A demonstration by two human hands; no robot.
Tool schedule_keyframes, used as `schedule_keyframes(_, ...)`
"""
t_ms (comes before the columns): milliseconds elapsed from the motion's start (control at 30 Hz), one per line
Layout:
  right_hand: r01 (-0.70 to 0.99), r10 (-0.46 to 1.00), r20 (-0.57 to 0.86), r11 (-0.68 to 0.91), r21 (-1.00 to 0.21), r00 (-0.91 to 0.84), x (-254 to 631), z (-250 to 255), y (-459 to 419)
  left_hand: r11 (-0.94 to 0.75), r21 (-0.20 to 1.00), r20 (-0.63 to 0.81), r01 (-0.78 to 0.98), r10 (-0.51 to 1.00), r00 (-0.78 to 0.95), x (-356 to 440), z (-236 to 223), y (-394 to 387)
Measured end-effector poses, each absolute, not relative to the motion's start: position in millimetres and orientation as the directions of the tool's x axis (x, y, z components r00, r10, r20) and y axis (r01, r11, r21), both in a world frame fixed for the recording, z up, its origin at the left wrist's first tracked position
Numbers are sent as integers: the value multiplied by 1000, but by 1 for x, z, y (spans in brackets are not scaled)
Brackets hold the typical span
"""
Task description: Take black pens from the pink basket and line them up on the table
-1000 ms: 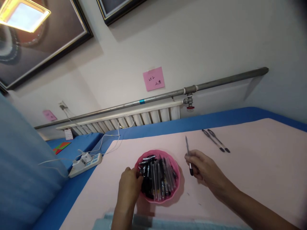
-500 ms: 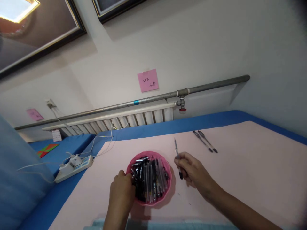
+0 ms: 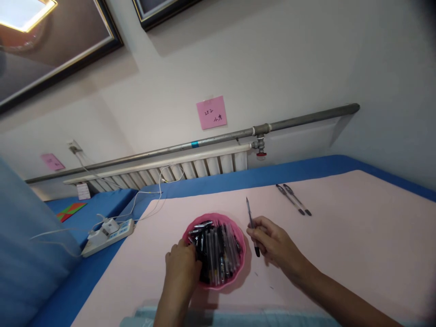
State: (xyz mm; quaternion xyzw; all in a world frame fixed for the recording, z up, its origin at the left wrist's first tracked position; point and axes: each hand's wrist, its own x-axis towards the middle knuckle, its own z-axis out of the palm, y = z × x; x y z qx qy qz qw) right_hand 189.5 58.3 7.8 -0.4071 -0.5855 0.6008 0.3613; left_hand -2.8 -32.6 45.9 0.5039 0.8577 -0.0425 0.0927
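Note:
A pink scalloped bowl (image 3: 240, 268) stands on the pink sheet, filled with black pen caps (image 3: 200, 243) and clear pen barrels (image 3: 218, 254). My left hand (image 3: 182, 268) reaches over the bowl's left rim, its fingertips down among the black caps. Whether those fingers grip anything is hidden. Just right of the bowl, my right hand (image 3: 272, 238) pinches an uncapped pen (image 3: 251, 220) between thumb and fingers. Its tip points up and away, and its black end points down. Two capped black pens (image 3: 293, 199) lie side by side farther back on the right.
The pink sheet (image 3: 340, 254) covers a blue table (image 3: 272, 175) against the wall. At left are a white power strip (image 3: 112, 238) with plugs and loose cables, and a blue curtain (image 3: 27, 254). A radiator (image 3: 204, 165) and a pipe (image 3: 225, 137) run behind.
My left hand has shifted slightly right and farther in over the bowl's caps. My right hand keeps the pen in nearly the same place. The whole view has moved a little.

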Motion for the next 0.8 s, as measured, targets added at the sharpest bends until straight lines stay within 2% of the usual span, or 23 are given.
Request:
schedule_keyframes(233,70,897,-20,12,-997,-441,189,7,56,473,-1,-183,881,866,-465,3,40,-28)
schedule_keyframes(433,70,892,-10,24,-997,-453,188,13,52,502,75,-171,862,858,-485,3,41,-27)
schedule_keyframes(633,70,888,5,42,-997,-460,188,13,52,457,222,-78,861,889,-451,3,35,-24)
schedule_keyframes(800,47,885,40,69,-996,-463,187,15,50,448,225,-88,865,894,-440,3,34,-23)
